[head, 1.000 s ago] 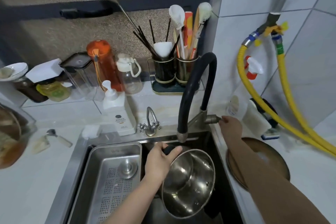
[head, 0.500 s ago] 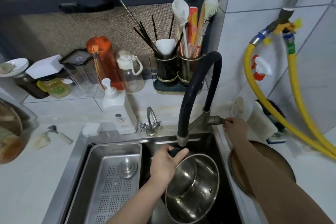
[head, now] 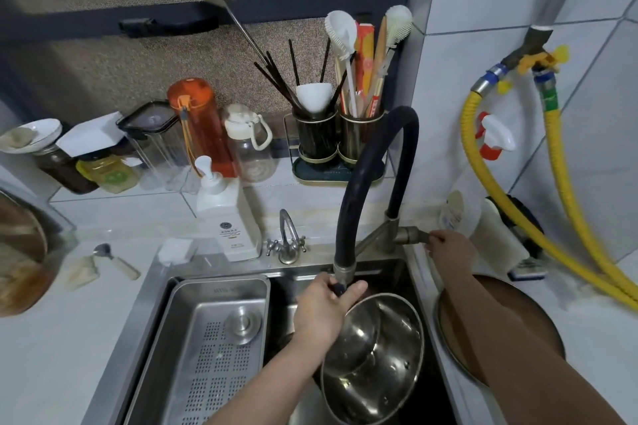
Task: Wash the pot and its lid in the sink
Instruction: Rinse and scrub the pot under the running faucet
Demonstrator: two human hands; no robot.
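Left hand (head: pixel 322 312) is clamped on the dark handle at the far rim of the steel pot (head: pixel 374 357), thumb over the top. Pot is tilted, mouth facing up toward the camera, held over the right basin of the sink (head: pixel 157 290), directly below the spout of the black gooseneck faucet (head: pixel 371 162). Water drops visible inside the pot; can't tell if water is running.

Right hand (head: pixel 448 252) reaches to the far right, fingertips pinching the end of the faucet's side lever (head: pixel 412 236).

Round brown disc (head: pixel 538 317) lies flat on the bench (head: pixel 51 355) just right of the sink, partly hidden under the right forearm; can't tell if it's the lid.

Left basin holds a perforated steel tray (head: pixel 214 355) with a round plug resting in it. Soap pump bottle (head: pixel 226 217) stands at the far sink edge, beside a small second tap (head: pixel 288 238). Utensil caddy (head: pixel 338 138) sits on the far ledge. Yellow hoses (head: pixel 566 190) run down the right wall.
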